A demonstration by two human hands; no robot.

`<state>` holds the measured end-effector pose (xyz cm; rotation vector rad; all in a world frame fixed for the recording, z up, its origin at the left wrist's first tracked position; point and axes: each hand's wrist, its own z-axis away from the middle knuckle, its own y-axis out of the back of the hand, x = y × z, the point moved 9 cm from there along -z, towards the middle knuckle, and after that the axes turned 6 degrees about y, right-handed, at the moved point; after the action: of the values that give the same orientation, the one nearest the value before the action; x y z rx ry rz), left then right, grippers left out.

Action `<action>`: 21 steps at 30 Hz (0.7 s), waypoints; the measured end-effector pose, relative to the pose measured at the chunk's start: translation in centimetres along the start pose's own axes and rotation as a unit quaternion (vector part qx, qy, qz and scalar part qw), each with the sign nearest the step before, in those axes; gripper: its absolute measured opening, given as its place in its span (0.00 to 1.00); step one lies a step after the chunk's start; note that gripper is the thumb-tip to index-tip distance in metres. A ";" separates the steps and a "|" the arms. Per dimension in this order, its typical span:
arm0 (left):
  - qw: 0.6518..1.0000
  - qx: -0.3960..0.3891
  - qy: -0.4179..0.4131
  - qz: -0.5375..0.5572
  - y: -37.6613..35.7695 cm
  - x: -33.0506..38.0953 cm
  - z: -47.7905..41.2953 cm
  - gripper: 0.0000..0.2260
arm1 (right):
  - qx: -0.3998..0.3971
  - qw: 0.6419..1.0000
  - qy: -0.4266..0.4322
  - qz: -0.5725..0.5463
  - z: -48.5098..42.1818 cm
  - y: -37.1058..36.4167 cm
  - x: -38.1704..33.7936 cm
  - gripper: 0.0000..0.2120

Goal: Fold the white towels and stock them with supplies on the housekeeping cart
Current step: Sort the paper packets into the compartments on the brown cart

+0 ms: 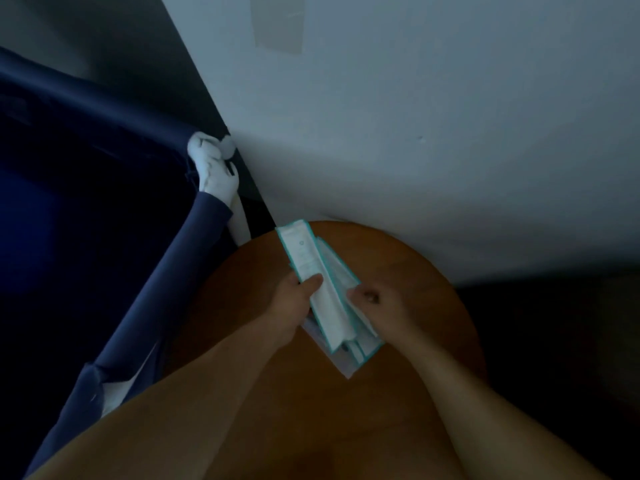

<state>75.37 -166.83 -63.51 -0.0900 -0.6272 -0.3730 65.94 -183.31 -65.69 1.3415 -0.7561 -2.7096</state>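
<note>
Both hands are on the slim packets (322, 292) over the round table (415, 271), left hand (294, 296) clamped mid-length, right hand (377, 299) pinching the edge, long axis pointing away toward the blue bag (86, 202) on the left.

Dim indoor room, likely lodging. Plain pale wall (415, 116), round wooden table (433, 289), navy fabric cart bag (86, 202) alongside.

We look steeply down from the head, close over a round table (415, 271) beside a wall (450, 133).
</note>
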 end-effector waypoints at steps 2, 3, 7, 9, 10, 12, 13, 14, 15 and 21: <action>1.000 0.017 0.001 0.001 1.5 -0.5 -0.1 0.05 | 0.076 0.988 0.021 0.136 -0.9 1.5 0.2 0.21; 1.000 0.025 0.002 -0.001 2.1 -0.9 -0.2 0.07 | 0.069 0.978 0.017 0.195 -1.3 1.3 0.6 0.25; 0.998 0.054 -0.010 -0.020 4.1 -2.2 0.1 0.10 | 0.014 0.965 -0.019 0.262 -1.8 -0.2 2.3 0.29; 0.998 0.063 -0.010 -0.021 4.5 -2.2 0.6 0.09 | -0.006 0.975 -0.043 0.219 -1.7 -0.4 3.2 0.26; 0.997 0.067 -0.009 -0.023 4.7 -2.1 0.9 0.07 | -0.020 0.981 -0.054 0.185 -1.5 -0.5 3.7 0.23; 0.997 0.072 -0.013 -0.029 4.8 -1.5 1.7 0.04 | -0.029 0.990 -0.077 0.112 -0.8 -0.2 4.6 0.17; 0.996 0.075 -0.018 -0.037 4.7 -1.0 2.3 0.03 | -0.023 0.992 -0.084 0.089 -0.2 0.2 4.8 0.16; 0.996 0.076 -0.025 -0.050 4.7 -0.4 3.0 0.03 | -0.015 0.993 -0.086 0.074 0.4 0.6 4.9 0.16; 0.994 0.077 -0.029 -0.068 4.7 0.1 3.8 0.03 | -0.008 0.994 -0.086 0.062 1.0 1.0 4.9 0.16; 0.980 0.048 -0.068 -0.180 2.5 3.5 10.6 0.14 | 0.012 0.998 -0.059 -0.035 8.4 3.4 1.5 0.10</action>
<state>72.98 -163.54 -52.78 0.0937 -0.7986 -0.6905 57.99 -183.16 -61.01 1.2431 -0.7678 -2.8652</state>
